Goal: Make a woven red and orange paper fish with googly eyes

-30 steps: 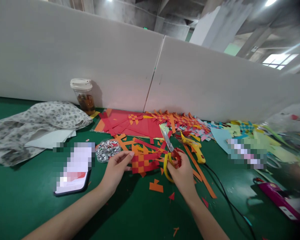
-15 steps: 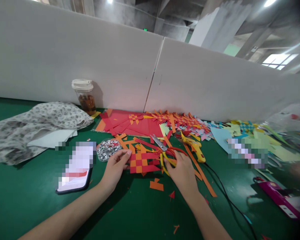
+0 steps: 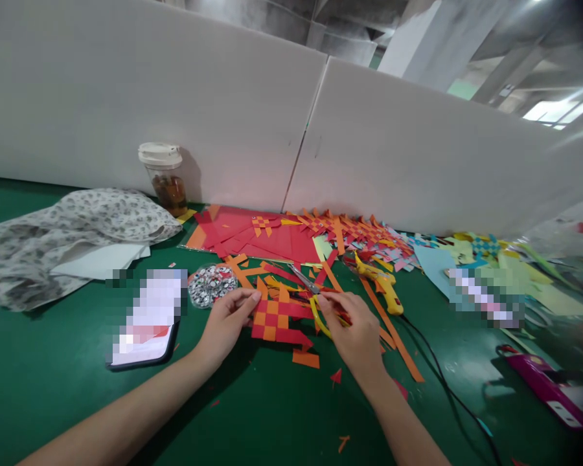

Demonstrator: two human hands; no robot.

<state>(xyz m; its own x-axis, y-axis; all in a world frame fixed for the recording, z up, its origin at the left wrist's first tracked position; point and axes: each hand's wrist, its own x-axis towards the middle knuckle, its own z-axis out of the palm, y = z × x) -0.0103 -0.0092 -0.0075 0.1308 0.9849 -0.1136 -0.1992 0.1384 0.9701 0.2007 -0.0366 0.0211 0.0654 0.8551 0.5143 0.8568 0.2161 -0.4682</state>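
Note:
My left hand [image 3: 229,321] pinches the left edge of a woven red-and-orange paper square [image 3: 274,319] that lies on the green table [image 3: 53,382]. My right hand [image 3: 354,330] grips yellow-handled scissors [image 3: 315,299], whose blades lie low and point up-left over the right side of the weave. Red and orange paper scraps [image 3: 305,358] lie just in front of the weave.
A phone [image 3: 148,323] and a round dish of googly eyes [image 3: 212,284] lie left of my hands. A yellow glue gun [image 3: 381,285] with a black cord lies to the right. Red paper sheets [image 3: 267,239], a lidded jar [image 3: 165,178], patterned cloth [image 3: 72,233] and a white partition [image 3: 282,136] stand behind.
The scissors swung down from pointing upward to lying low over the weave. My left hand stayed on the weave's edge.

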